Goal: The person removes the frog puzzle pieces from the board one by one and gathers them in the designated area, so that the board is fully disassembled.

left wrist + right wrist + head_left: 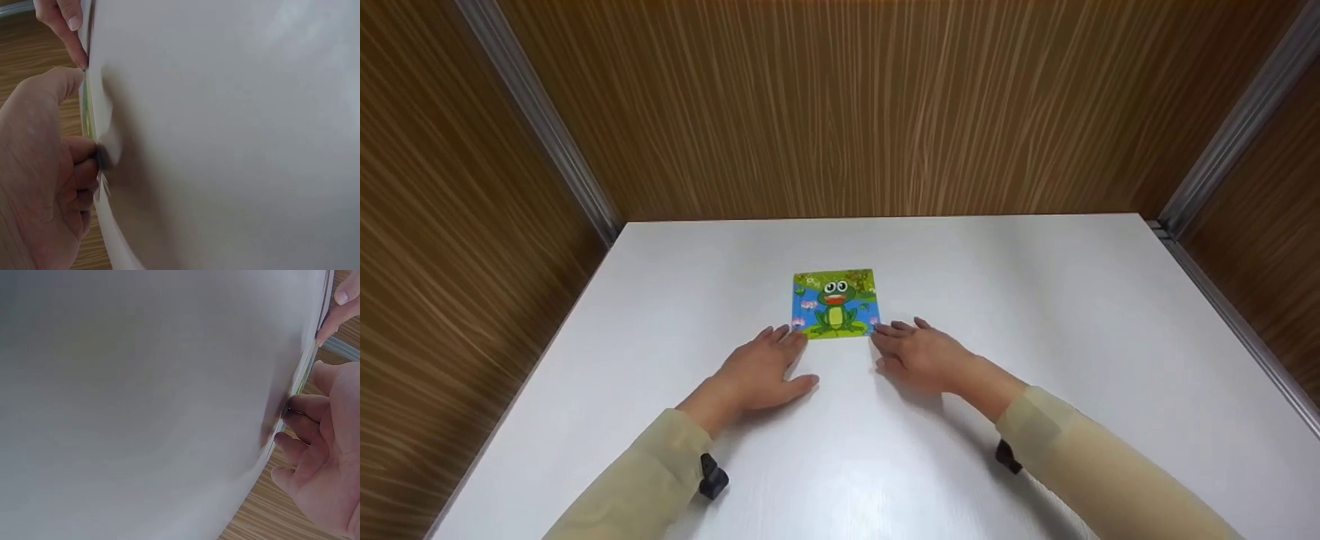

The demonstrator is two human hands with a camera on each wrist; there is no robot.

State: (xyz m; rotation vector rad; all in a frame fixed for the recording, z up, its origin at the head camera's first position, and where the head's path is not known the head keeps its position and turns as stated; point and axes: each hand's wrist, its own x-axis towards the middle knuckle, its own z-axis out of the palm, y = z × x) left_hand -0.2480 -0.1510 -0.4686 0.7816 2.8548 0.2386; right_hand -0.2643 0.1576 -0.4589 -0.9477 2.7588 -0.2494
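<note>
A flat square picture (835,307) of a green cartoon frog on a blue and green ground lies on the white table (840,450). My left hand (761,371) rests palm down with its fingertips at the picture's near left corner and its thumb spread out to the right. At the near right corner, fingertips of my right hand (926,356) touch the picture's edge. From the left wrist view, the left hand (42,163) has its fingertips down on the surface, and the picture (87,115) shows only as a thin coloured strip. The right hand (332,444) likewise touches down with its fingertips.
A wood-grain panel (840,112) rises behind the table's far edge. More wood-grain panels stand to the left (450,225) and right, with metal posts at the corners. Both sleeves are pale, with a small black device (712,476) under the left cuff.
</note>
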